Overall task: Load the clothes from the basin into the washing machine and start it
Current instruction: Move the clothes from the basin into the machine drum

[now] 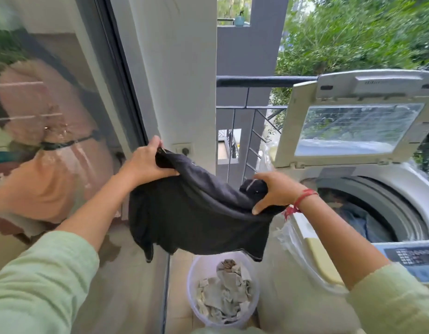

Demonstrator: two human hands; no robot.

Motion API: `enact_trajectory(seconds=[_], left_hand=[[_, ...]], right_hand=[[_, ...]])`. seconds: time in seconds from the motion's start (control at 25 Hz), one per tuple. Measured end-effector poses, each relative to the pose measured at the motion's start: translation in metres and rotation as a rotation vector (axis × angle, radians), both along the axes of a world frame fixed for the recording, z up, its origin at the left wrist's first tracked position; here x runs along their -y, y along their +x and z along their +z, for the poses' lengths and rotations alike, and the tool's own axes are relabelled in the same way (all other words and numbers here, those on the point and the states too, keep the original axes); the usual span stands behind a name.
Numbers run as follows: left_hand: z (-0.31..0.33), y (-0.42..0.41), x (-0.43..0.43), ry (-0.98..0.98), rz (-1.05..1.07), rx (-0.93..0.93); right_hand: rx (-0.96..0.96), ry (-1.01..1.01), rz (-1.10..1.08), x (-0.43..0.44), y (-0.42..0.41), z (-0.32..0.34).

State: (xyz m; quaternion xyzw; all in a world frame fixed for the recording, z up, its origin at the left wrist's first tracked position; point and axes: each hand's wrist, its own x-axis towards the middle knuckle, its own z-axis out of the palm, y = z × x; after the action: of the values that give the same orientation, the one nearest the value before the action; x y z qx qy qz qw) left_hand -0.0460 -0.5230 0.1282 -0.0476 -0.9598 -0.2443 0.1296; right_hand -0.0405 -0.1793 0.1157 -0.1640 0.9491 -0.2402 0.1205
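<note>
While the black garment [196,213] hangs stretched between both hands above the basin [191,273], loading stands partly done. The left hand [143,162] grips one end, fingers curled round the cloth; the right hand [276,191] pinches the other end, just beside the washing machine [406,179]. The lid [353,126] stands raised, and blue clothes [360,220] already lie in the drum. A pale crumpled cloth [225,292] lies in the basin on the floor. Outstanding, in my judgement: drop the garment into the drum, transfer the pale cloth, lower the lid, and start the cycle at the control panel [413,256], which no hand touches.
</note>
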Motion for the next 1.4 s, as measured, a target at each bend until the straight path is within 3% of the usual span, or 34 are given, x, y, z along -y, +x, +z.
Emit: enact_trajectory(seconds=[0.04,0.08,0.16,0.24,0.32,0.44,0.56,0.68,0.76,0.8,1.12,1.16,1.24,1.32,1.4], left_hand=[[0.013,-0.005,0.000,-0.091,-0.028,0.039],[0.025,-0.012,0.001,-0.149,-0.044,0.083],[0.046,-0.028,0.005,-0.274,-0.049,0.156],[0.066,-0.042,-0.003,-0.303,0.010,0.104],[0.089,-0.048,-0.028,0.040,0.043,-0.070],[0.135,-0.050,-0.102,0.677,-0.135,-0.263],[0.170,-0.055,-0.193,0.729,-0.338,-0.230],[0.175,-0.071,-0.273,0.562,-0.383,-0.065],[0.165,-0.082,-0.317,0.402,-0.322,-0.053],[0.159,-0.087,-0.340,0.328,-0.293,-0.082],[0.140,-0.109,-0.443,-0.023,-0.229,-0.296],[0.139,-0.110,-0.444,-0.050,-0.217,-0.296],[0.139,-0.109,-0.444,-0.065,-0.192,-0.245],[0.141,-0.105,-0.441,-0.089,-0.167,-0.137],[0.140,-0.101,-0.439,-0.126,-0.154,0.008]], right_hand=[[-0.150,0.152,-0.024,-0.005,-0.008,0.002],[-0.277,0.086,-0.135,-0.013,-0.016,0.011],[-0.465,-0.288,-0.358,-0.033,-0.031,0.044],[-0.692,-0.402,-0.448,-0.060,-0.043,0.089],[-0.859,-0.289,-0.510,-0.096,-0.053,0.123],[-0.982,-0.194,-0.574,-0.173,-0.063,0.154],[-1.061,-0.093,-0.385,-0.260,-0.071,0.161],[-0.980,0.213,-0.171,-0.341,-0.087,0.142],[-0.787,0.425,-0.165,-0.382,-0.099,0.121],[-0.654,0.434,-0.169,-0.401,-0.104,0.109],[0.327,-0.460,-0.057,-0.443,-0.123,0.047],[0.346,-0.469,-0.052,-0.441,-0.119,0.046],[0.184,-0.410,-0.080,-0.441,-0.120,0.050],[-0.116,-0.555,-0.200,-0.451,-0.131,0.066],[-0.546,-0.689,-0.326,-0.471,-0.143,0.090]])
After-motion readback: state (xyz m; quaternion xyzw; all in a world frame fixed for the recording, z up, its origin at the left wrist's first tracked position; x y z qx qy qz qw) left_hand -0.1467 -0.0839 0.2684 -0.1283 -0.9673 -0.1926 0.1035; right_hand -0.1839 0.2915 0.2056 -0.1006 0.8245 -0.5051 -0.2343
